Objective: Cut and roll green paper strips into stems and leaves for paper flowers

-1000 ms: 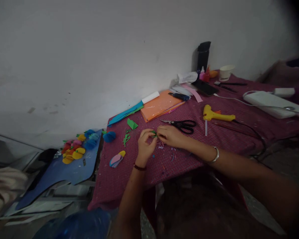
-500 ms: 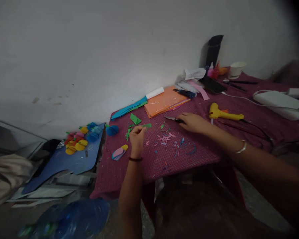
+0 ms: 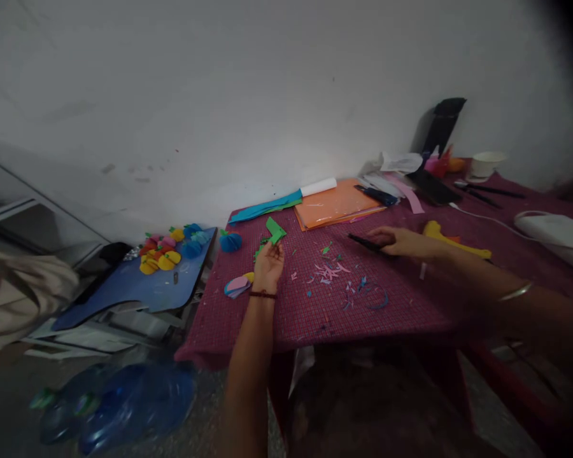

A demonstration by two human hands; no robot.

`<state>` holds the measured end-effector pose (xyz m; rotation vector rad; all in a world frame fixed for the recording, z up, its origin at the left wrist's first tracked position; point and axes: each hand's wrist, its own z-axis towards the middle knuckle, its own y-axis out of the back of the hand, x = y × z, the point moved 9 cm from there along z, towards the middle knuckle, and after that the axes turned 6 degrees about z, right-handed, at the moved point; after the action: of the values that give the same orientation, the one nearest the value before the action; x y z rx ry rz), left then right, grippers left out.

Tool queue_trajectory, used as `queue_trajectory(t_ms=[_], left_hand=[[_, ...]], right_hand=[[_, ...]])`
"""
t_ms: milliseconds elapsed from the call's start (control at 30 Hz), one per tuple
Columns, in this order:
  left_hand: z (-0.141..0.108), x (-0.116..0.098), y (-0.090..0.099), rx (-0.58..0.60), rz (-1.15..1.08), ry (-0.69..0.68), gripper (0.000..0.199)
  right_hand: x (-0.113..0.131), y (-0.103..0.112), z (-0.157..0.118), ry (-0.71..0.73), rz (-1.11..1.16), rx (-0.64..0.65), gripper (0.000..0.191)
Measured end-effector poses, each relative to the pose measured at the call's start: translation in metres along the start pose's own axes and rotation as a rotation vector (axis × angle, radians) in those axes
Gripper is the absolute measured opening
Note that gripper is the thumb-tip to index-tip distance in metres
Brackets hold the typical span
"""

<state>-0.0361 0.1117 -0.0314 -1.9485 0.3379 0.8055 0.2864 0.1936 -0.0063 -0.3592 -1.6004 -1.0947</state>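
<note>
My left hand (image 3: 270,267) is turned palm up at the left of the table, fingers loosely curled but apart. Its fingertips meet the lower edge of a folded green paper (image 3: 275,230); whether they touch it I cannot tell. My right hand (image 3: 398,243) is closed around the dark handles of small scissors (image 3: 363,242), whose tips point left. Pink paper scraps (image 3: 332,272) and curled blue scraps (image 3: 376,298) lie between my hands. Beside my left wrist is a small stack of pink, blue and yellow paper cutouts (image 3: 239,284).
A blue paper ball (image 3: 230,240) sits at the table's left edge. Several colourful paper balls (image 3: 160,257) stand on a lower blue board (image 3: 153,289). Orange sheets (image 3: 339,202), a dark cutter (image 3: 376,194), a phone (image 3: 432,186) and a yellow glue gun (image 3: 453,242) lie further right.
My left hand has turned palm up and its fingers have loosened; the green strip it pinched is no longer distinct. The scissors have moved right with my right hand. The view has shifted.
</note>
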Motion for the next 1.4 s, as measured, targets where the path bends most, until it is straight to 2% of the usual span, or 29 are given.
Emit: queue_trajectory(t_ms=[33,100,200,267,333,433,900,1033,1167,1400], left_hand=[[0.000,0.000,-0.001,0.003,-0.012,0.004,0.021],[-0.001,-0.001,-0.002,0.004,-0.030,0.013,0.022],[-0.003,-0.001,-0.002,-0.004,-0.046,0.023,0.021],[-0.003,-0.002,-0.001,-0.010,-0.050,0.022,0.021],[-0.003,-0.004,0.001,-0.002,-0.051,0.010,0.020],[0.000,-0.008,0.003,0.020,-0.056,-0.022,0.021],[-0.006,-0.005,-0.002,0.001,-0.027,-0.022,0.020],[-0.008,0.000,-0.005,0.004,0.003,-0.001,0.020],[-0.009,0.002,-0.008,-0.001,0.052,-0.040,0.018],[-0.014,0.027,-0.017,0.039,0.150,0.006,0.014]], right_hand=[[0.004,-0.013,-0.004,-0.041,0.214,0.060,0.058],[0.023,-0.041,-0.011,-0.027,0.525,0.130,0.073],[0.058,-0.095,-0.013,0.068,0.815,0.302,0.082],[0.067,-0.128,-0.008,0.065,0.999,0.399,0.068],[0.064,-0.157,-0.001,-0.019,1.191,0.488,0.050],[0.055,-0.182,0.004,-0.109,1.283,0.545,0.041],[0.052,-0.186,0.004,-0.191,1.347,0.551,0.035],[0.051,-0.183,0.004,-0.198,1.359,0.523,0.033],[0.051,-0.179,0.004,-0.186,1.402,0.477,0.034],[0.053,-0.175,0.006,-0.192,1.445,0.435,0.037]])
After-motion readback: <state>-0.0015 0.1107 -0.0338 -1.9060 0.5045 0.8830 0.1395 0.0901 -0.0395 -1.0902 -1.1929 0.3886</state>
